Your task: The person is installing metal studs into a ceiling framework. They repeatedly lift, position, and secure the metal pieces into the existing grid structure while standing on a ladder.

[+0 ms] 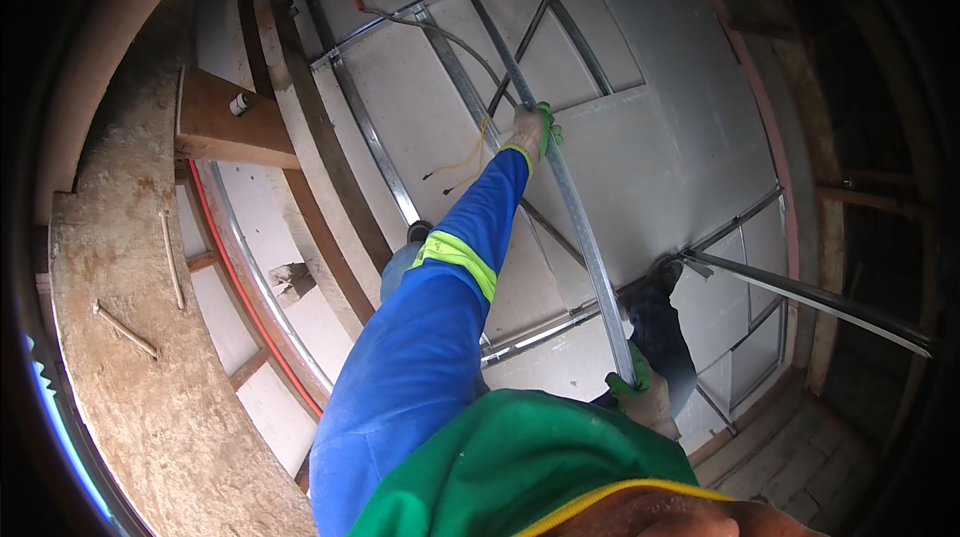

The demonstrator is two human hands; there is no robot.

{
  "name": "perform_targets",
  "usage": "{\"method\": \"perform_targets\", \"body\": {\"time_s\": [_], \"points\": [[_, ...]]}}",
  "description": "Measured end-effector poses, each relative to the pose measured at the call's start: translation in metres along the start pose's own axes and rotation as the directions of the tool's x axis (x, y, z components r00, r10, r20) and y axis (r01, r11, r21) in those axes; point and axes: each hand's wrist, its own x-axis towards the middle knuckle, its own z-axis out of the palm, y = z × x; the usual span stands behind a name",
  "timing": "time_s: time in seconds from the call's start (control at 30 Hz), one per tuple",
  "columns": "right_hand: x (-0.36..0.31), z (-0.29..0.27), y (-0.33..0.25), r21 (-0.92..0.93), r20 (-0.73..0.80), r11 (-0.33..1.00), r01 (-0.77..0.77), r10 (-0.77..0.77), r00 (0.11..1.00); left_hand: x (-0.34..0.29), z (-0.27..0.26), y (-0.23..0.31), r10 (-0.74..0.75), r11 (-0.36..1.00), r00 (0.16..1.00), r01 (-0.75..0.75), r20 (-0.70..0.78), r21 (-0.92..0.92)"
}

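A long, straight galvanised metal profile (580, 222) runs from the upper middle down toward my body. My left hand (532, 132), in a pale glove with green on it, is closed around its middle at the end of my stretched blue sleeve. Close to my body, my right hand (642, 395), in a similar glove, grips the near end of the profile. Beneath it lie grey boards (640, 167) and a grid of metal profiles (370, 142). A thin yellow wire (478, 152) hangs beside my left hand.
My shoes (665, 273) stand among the framing. Another metal bar (810, 297) juts out at right. Timber beams (325, 127), a red conduit (245, 272) and a rough wooden plank (150, 377) with two bent nails or sticks lie at left. A dark cable (440, 29) crosses the far boards.
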Motion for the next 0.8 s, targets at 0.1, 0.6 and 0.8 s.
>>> {"method": "perform_targets", "body": {"time_s": [0.1, 0.6, 0.8], "points": [[0.009, 0.008, 0.016, -0.004, -0.018, 0.999, 0.038, -0.038, 0.999, -0.001, 0.007, -0.006, 0.050, 0.998, 0.989, -0.046, -0.137, 0.035], [0.045, 0.031, -0.048, 0.475, 0.043, 0.878, -0.063, 0.049, 0.998, -0.026, 0.031, 0.016, 0.136, 0.991, 0.987, -0.136, 0.090, -0.013], [0.187, 0.050, -0.172, 0.742, -0.080, 0.660, 0.120, -0.091, 0.993, -0.013, 0.064, 0.069, 0.194, 0.977, 0.952, -0.208, 0.238, 0.036]]}}
